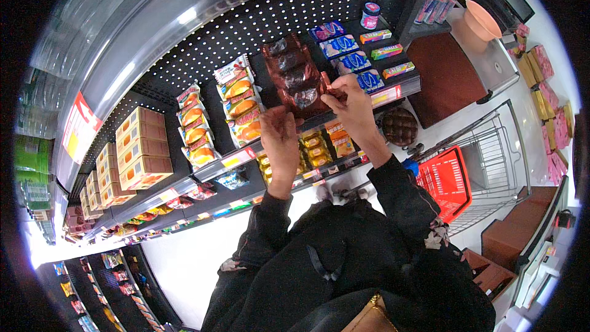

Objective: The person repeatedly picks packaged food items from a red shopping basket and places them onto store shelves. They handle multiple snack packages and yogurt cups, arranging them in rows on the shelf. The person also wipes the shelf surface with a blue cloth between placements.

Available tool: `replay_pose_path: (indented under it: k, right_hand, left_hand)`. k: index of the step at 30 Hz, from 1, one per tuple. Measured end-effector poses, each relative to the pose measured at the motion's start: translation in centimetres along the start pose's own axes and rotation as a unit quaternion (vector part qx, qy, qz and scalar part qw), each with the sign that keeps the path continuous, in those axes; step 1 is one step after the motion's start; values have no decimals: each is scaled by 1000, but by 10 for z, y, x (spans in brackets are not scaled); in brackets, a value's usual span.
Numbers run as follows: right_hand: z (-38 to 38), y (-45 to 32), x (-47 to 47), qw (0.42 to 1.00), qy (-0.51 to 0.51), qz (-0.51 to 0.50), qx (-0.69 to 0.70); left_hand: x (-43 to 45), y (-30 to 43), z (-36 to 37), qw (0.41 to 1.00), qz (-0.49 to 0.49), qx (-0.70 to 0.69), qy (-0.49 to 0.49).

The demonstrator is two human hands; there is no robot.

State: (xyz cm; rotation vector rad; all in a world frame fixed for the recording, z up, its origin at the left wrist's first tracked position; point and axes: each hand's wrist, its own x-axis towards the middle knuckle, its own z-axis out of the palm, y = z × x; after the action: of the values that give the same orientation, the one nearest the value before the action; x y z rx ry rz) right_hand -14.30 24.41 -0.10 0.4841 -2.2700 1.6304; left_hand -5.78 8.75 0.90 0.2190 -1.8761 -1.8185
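Note:
Several dark brown snack packets [297, 76] stand in a row on a black shop shelf. At the front packet, my right hand [348, 99] pinches its upper right corner between thumb and fingers. My left hand [280, 136] is by the lower left side of that packet, fingers curled; whether it grips the edge cannot be told. To the left are rows of filled-bread packets [245, 122]. Blue packets [351, 62] of sweets lie to the right, beside small Halls sweet packs [387, 52] and a round tub [370, 15].
Cartons [145, 147] stand in rows at the shelf's left. Yellow packets [315, 148] fill a lower shelf. A price-label rail [237, 159] edges the shelf. On the right are a metal trolley [495, 147], a red basket [445, 184], a brown stool [399, 125] and cardboard boxes [518, 235].

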Motion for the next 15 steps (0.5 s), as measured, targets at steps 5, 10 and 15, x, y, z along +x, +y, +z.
replay_pose_path:
  k: [5,10,15]
  right_hand:
    - [11,15,0,995,-40,-28,-91]
    - [15,15,-4,993,-76,32,-82]
    - [13,7,-4,987,-46,-34,-148]
  left_hand:
    - [6,-19,-8,997,-1,68,-33]
    - [10,-37,-14,982,14,180,-54]
    - [12,-39,-18,979,-14,191,-68]
